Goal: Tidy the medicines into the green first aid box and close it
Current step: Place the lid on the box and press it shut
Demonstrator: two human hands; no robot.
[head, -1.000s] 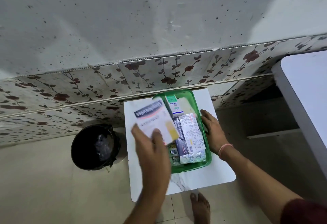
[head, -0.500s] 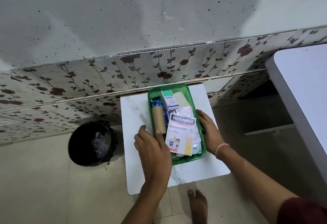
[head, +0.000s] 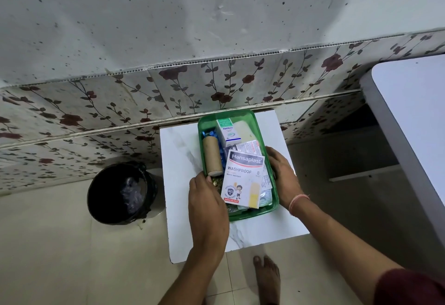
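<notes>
The green first aid box (head: 250, 215) stands open-topped on a small white table (head: 179, 160). Topmost in it lies a white Hansaplast plaster box (head: 243, 174). Left of that lies a brown bandage roll (head: 212, 155), with a small Optibex carton (head: 227, 132) and a paper leaflet (head: 249, 147) behind it. Blister strips show partly underneath. My left hand (head: 207, 206) curls its fingers over the box's left rim, near the roll's end. My right hand (head: 283, 177) presses against the right rim. No lid is in view.
A black bin with a liner (head: 120, 192) stands on the floor left of the table. A larger white tabletop (head: 414, 117) juts in at the right. The flowered wall panel (head: 216, 80) runs right behind the box. My bare foot (head: 267, 278) is below the table's front edge.
My left hand brought the Hansaplast box down from above the table into the green box, let it go and moved to the box's left rim. My right hand stayed on the right rim.
</notes>
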